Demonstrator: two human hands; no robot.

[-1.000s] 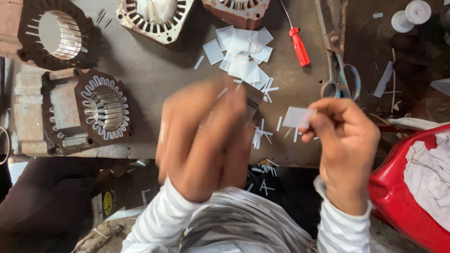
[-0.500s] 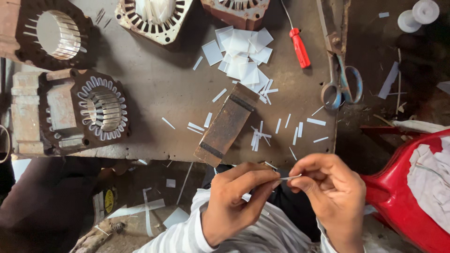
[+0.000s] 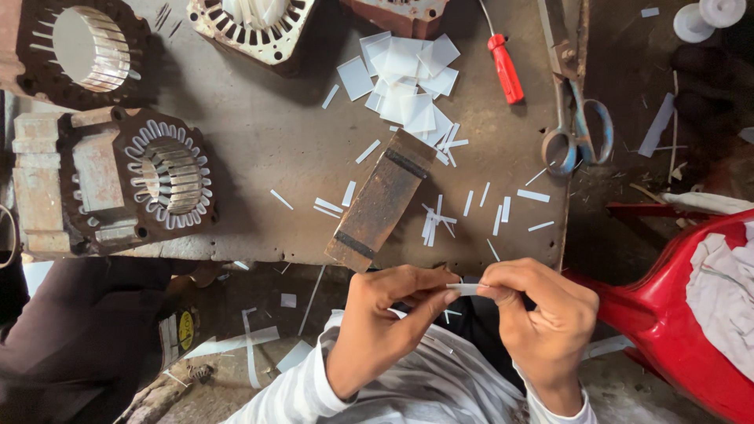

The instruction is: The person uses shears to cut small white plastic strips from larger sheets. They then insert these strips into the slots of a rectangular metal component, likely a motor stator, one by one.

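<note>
Both hands have barely shifted since half a second ago, still pinching the paper strip below the worktop's near edge.

Head view: my left hand and right hand each pinch one end of a small white paper strip between thumb and fingertips, held over my lap. On the worktop, a rusty metal block lies tilted at the near edge, cut white strips scattered beside it, white paper squares piled toward the far edge, scissors near the right edge.
</note>
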